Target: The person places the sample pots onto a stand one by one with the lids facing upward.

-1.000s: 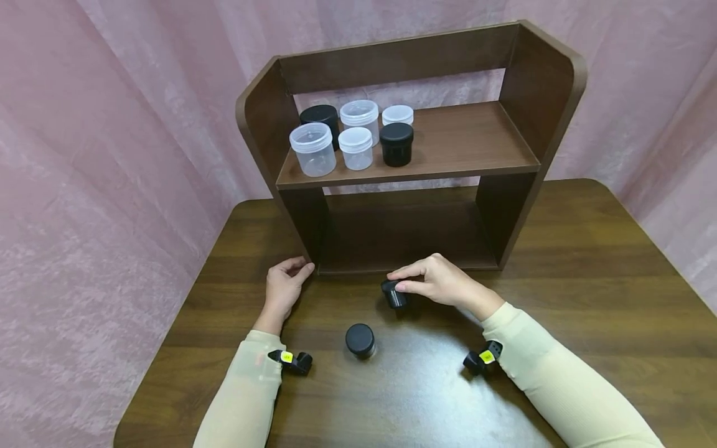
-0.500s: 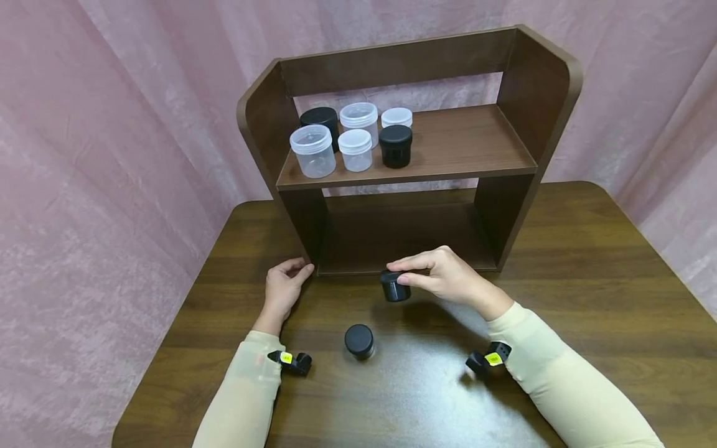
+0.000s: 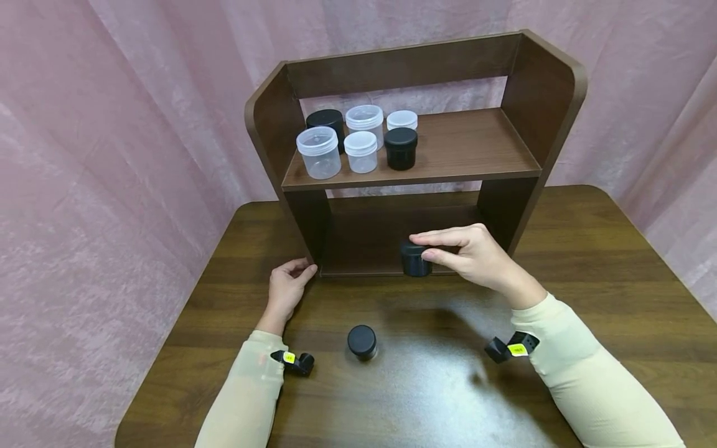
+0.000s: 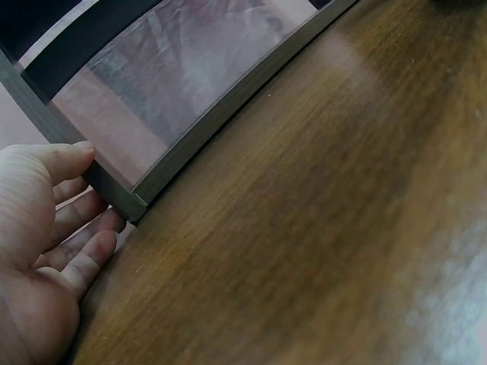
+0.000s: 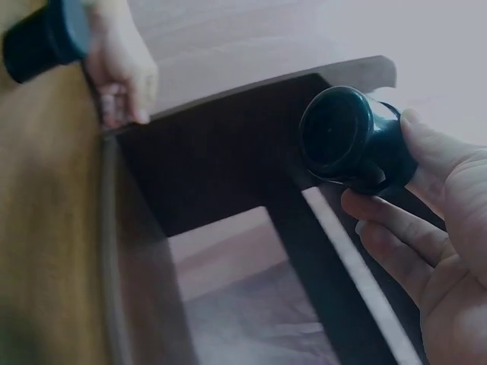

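My right hand [image 3: 478, 258] pinches a small black jar [image 3: 416, 261] by its lid end, thumb on one side and fingers on the other. The jar hangs in the air before the lower opening of a brown two-tier shelf [image 3: 411, 177]; its round base shows in the right wrist view [image 5: 358, 141]. At the shelf's front left bottom corner, my left hand [image 3: 287, 289] holds the side panel's edge, with the thumb on it and the fingers along the outer side [image 4: 53, 228]. A second black jar [image 3: 361, 342] stands lidded on the table between my arms.
On the shelf's upper tier, to the left, stand clear jars [image 3: 319, 155], white-lidded jars [image 3: 361, 152] and black jars [image 3: 401, 149] in two rows. Pink curtains [image 3: 140, 155] hang behind the wooden table [image 3: 235, 249].
My right hand has lifted the black jar off the table and moved it up and to the right; its tilt has straightened. The left hand stays at the shelf corner.
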`<state>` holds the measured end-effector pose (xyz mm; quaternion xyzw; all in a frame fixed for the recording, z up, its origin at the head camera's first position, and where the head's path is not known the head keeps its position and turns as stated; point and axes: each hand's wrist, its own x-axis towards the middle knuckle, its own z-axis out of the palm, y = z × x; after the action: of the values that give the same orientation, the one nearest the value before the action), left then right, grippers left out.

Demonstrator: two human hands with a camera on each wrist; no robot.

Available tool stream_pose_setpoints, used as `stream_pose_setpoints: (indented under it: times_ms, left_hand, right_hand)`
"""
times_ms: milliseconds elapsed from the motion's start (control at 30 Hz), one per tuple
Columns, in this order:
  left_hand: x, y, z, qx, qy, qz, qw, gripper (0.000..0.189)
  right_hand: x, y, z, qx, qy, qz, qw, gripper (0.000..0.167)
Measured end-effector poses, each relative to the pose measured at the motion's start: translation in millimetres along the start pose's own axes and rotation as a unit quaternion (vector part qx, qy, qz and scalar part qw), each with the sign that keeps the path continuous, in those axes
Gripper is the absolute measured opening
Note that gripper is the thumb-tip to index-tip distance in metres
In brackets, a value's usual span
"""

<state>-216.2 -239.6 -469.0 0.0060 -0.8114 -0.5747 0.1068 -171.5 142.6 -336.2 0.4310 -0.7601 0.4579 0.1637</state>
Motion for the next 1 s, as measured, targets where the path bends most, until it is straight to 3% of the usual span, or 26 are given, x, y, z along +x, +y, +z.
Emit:
stream_pose_setpoints:
  times_ms: [267,567,867,1000]
  left_hand:
    - [0.2,1.0,1.2,0.007,0.000,0.003,1.0000,0.037]
    - [0.3,-0.6,0.2,0.010,0.005,-0.001,0.9999,0.036]
    - [0.2,-1.4,-0.2,0.010,0.002,-0.002,0.9999,0.038]
    - [0.3,-1.7,-0.5,0.007,-0.001,-0.005,1.0000,0.038]
  right_hand:
    - [13.6,-18.4,-31.7,-0.023,0.030,-0.039,0.9985,0.040]
    - [29.7,-38.8,-64.4,-0.048,0.049,-0.044,0.9966,0.043]
    - [42.3,-66.1,-80.8,-0.080,0.061,-0.053,0.9935,0.041]
    - [48.1,-63.7,-91.4,-0.076,0.077,-0.038,0.9934,0.040]
